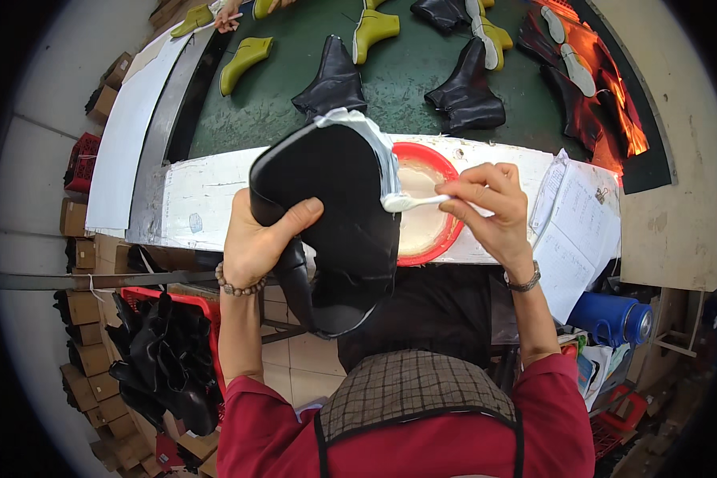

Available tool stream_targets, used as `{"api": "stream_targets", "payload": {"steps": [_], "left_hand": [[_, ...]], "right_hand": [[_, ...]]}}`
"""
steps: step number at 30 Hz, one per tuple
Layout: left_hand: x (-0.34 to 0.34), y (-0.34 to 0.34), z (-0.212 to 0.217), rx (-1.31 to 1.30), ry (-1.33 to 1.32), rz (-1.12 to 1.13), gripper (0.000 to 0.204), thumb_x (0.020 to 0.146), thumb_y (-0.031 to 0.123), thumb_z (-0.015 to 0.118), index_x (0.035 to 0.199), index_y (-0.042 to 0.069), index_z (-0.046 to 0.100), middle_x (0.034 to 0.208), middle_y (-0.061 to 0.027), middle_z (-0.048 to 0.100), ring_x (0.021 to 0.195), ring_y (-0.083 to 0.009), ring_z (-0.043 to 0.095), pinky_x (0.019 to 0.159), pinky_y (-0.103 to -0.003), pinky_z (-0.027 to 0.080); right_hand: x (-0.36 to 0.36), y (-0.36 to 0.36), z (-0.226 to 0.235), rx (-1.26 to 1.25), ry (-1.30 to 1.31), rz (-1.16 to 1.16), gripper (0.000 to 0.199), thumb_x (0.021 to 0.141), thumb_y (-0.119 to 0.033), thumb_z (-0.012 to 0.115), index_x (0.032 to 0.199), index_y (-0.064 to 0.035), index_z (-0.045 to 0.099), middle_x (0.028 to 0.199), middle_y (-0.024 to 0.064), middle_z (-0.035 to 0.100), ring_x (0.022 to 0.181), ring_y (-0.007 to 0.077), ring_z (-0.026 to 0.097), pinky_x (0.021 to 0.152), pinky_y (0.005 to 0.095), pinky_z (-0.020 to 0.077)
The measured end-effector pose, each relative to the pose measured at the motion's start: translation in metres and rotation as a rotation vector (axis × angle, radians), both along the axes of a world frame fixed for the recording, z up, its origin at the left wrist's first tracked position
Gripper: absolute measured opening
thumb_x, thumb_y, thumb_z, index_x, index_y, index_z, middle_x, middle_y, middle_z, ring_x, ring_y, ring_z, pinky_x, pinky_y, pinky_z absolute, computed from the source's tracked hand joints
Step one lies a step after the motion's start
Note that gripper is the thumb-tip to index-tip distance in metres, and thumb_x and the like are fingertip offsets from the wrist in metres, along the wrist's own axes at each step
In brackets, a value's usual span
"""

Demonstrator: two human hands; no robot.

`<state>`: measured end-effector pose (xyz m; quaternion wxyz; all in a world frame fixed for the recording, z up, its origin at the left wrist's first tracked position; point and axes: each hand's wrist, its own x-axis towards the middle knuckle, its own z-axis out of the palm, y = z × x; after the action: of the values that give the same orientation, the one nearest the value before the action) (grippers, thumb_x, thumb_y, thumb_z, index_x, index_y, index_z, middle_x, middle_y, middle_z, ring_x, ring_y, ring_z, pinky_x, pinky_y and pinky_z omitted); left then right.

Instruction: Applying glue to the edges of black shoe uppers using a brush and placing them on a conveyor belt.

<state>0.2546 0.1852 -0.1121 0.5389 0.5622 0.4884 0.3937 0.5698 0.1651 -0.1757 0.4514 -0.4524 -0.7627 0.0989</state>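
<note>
My left hand [251,231] is closed on a black leather boot upper [346,191], its thumb lying across the dark inner side. White paste [357,123] coats the upper's far and right edge. In my right hand [494,207], thumb and fingers pinch the thin handle of a small white brush [422,201]. The brush head is thick with white paste and touches the coated edge on the right. Partly behind the upper and brush, a red bowl [456,233] holds cream-coloured paste.
A white bench strip [207,195] supports the bowl. Beyond it, black boots [470,92] and yellow-green boots [245,64] lie on a green surface. Papers [577,231] and a blue flask [609,319] are at right. A red crate [213,319] of black pieces stands left. Another person's hand [228,16] shows far left.
</note>
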Motion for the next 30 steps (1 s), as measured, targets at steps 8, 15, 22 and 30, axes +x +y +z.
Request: {"api": "stream_targets", "payload": {"steps": [8, 15, 22, 30], "left_hand": [[-0.037, 0.036, -0.006, 0.202, 0.314, 0.252, 0.04, 0.082, 0.011, 0.079, 0.116, -0.006, 0.068, 0.106, -0.012, 0.074, 0.094, -0.0166, 0.069, 0.086, -0.031, 0.054], [-0.102, 0.078, -0.116, 0.3, 0.452, 0.318, 0.089, 0.075, 0.04, 0.089, 0.138, -0.006, 0.048, 0.124, -0.0233, 0.067, 0.113, -0.0284, 0.066, 0.097, -0.037, 0.051], [-0.093, -0.008, -0.12, 0.379, 0.947, 0.1, 0.133, 0.059, 0.034, 0.096, 0.161, 0.006, 0.016, 0.143, -0.0274, 0.048, 0.133, -0.0422, 0.047, 0.11, -0.049, 0.04], [-0.108, 0.004, -0.141, 0.406, 0.813, 0.179, 0.108, 0.066, 0.002, 0.077, 0.16, 0.009, 0.023, 0.135, -0.0242, 0.052, 0.129, -0.0436, 0.047, 0.109, -0.047, 0.039]], "right_hand": [[-0.007, 0.013, -0.016, -0.24, -0.169, -0.159, 0.011, 0.084, -0.013, 0.076, 0.093, -0.0067, 0.078, 0.089, 0.0064, 0.064, 0.069, 0.0209, 0.064, 0.06, 0.0327, 0.0508], [-0.035, 0.017, -0.043, -0.179, -0.687, 0.033, 0.015, 0.085, -0.019, 0.07, 0.073, -0.0113, 0.065, 0.086, 0.0034, 0.061, 0.08, 0.0245, 0.064, 0.065, 0.0381, 0.0527], [0.007, -0.006, -0.005, -0.159, -0.593, -0.236, 0.007, 0.083, -0.015, 0.071, 0.079, -0.0092, 0.07, 0.085, 0.0048, 0.061, 0.079, 0.0259, 0.066, 0.065, 0.0381, 0.0534], [0.018, -0.022, -0.019, -0.333, -0.213, -0.32, 0.017, 0.087, -0.017, 0.077, 0.101, -0.0092, 0.076, 0.085, 0.0055, 0.064, 0.066, 0.0225, 0.064, 0.06, 0.033, 0.0489]]}}
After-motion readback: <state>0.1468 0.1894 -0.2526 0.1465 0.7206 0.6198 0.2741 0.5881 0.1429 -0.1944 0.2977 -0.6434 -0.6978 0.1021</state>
